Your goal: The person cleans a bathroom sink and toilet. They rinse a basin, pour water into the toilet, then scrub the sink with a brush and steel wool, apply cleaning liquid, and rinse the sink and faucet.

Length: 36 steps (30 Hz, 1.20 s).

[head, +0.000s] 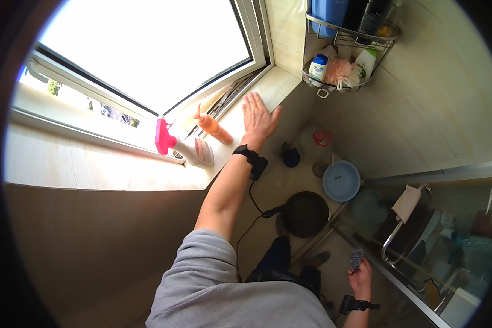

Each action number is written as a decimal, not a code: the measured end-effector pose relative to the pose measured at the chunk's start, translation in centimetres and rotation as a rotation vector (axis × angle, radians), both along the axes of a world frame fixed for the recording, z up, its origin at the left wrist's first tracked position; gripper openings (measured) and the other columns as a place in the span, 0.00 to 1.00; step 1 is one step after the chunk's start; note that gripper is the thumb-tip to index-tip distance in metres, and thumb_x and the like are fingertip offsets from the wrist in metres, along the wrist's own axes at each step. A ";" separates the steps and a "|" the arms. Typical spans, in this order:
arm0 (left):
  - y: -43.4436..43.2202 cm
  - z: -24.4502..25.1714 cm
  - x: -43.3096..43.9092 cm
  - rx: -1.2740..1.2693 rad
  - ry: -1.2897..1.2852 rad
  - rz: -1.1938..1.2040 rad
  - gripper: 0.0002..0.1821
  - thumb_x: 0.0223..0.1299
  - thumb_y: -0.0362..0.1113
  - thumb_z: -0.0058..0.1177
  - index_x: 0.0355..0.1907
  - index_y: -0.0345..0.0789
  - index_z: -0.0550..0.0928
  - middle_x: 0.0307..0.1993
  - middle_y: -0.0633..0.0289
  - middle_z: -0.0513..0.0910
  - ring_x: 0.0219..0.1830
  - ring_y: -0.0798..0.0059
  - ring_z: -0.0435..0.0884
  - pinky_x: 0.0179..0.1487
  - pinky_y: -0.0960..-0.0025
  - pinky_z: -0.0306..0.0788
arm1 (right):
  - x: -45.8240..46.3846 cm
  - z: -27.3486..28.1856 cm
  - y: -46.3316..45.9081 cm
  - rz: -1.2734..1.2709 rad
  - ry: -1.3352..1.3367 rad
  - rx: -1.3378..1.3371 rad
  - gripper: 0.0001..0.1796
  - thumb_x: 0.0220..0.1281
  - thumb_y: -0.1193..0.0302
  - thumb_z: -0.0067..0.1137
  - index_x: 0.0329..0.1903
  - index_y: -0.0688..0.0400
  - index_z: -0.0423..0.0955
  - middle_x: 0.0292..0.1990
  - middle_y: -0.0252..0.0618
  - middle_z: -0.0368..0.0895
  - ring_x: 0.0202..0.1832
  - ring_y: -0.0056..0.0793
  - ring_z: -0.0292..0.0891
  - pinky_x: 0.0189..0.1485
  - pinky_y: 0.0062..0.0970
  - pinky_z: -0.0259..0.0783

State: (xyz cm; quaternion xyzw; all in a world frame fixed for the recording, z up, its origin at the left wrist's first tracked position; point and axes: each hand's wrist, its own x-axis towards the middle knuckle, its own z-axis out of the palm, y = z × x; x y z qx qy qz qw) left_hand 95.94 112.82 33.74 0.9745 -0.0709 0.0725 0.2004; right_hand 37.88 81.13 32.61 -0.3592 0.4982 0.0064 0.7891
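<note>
My left hand (257, 118) lies palm down on the light tiled window sill (282, 84), its fingers pointing towards the wall corner and nothing held in it. Beside it, an orange pump bottle (216, 129) stands on the sill, and a white spray bottle (197, 151) with a pink trigger head stands nearer the sill's corner. Low at the right, my right hand (360, 276) grips a grey scouring pad (357, 259), probably of steel wool, held away from the sill beside the glass partition. Both wrists wear black straps with small devices.
A wire corner rack (352, 37) holds bottles and a bath puff (341, 73). A dark round pan (305, 214) and a light blue basin (341, 181) are low down near my feet. A glass partition with a metal handle (389, 244) borders the right. The window frame (213, 86) stands open.
</note>
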 end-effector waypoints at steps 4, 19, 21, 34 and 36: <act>-0.6 -1.8 0.3 0.256 0.043 -0.038 0.57 0.72 0.69 0.41 0.80 0.17 0.49 0.82 0.35 0.48 0.86 0.43 0.40 0.86 0.54 0.36 | -0.6 -0.4 0.1 -0.019 0.012 0.023 0.13 0.73 0.74 0.53 0.57 0.51 0.75 0.47 0.35 0.83 0.41 0.25 0.77 0.35 0.29 0.72; -2.6 -0.5 3.5 0.069 0.081 -0.164 0.52 0.75 0.63 0.43 0.81 0.21 0.48 0.83 0.38 0.46 0.86 0.47 0.39 0.86 0.52 0.37 | -2.1 0.5 0.3 -0.111 0.014 -0.039 0.13 0.76 0.71 0.51 0.57 0.49 0.75 0.46 0.29 0.82 0.39 0.23 0.76 0.35 0.29 0.70; -0.9 -0.3 5.4 0.204 0.183 -0.120 0.55 0.74 0.69 0.38 0.81 0.21 0.48 0.84 0.39 0.45 0.87 0.48 0.37 0.86 0.53 0.33 | -2.2 0.3 0.6 -0.147 0.012 -0.037 0.13 0.75 0.72 0.50 0.58 0.49 0.75 0.45 0.30 0.82 0.39 0.23 0.76 0.36 0.29 0.70; -9.3 -2.8 2.1 0.089 0.107 -0.949 0.42 0.63 0.50 0.56 0.75 0.27 0.68 0.76 0.45 0.68 0.80 0.53 0.63 0.83 0.56 0.55 | -3.6 -0.7 1.8 -0.160 0.042 -0.050 0.20 0.73 0.75 0.50 0.64 0.53 0.73 0.48 0.31 0.84 0.40 0.24 0.79 0.34 0.30 0.73; -8.6 -2.2 2.0 -0.020 -0.074 -0.859 0.35 0.62 0.44 0.60 0.69 0.30 0.75 0.72 0.49 0.74 0.78 0.51 0.67 0.80 0.55 0.61 | -3.6 -1.4 1.6 -0.156 0.002 -0.040 0.20 0.73 0.75 0.50 0.64 0.52 0.74 0.48 0.31 0.84 0.41 0.25 0.80 0.33 0.31 0.73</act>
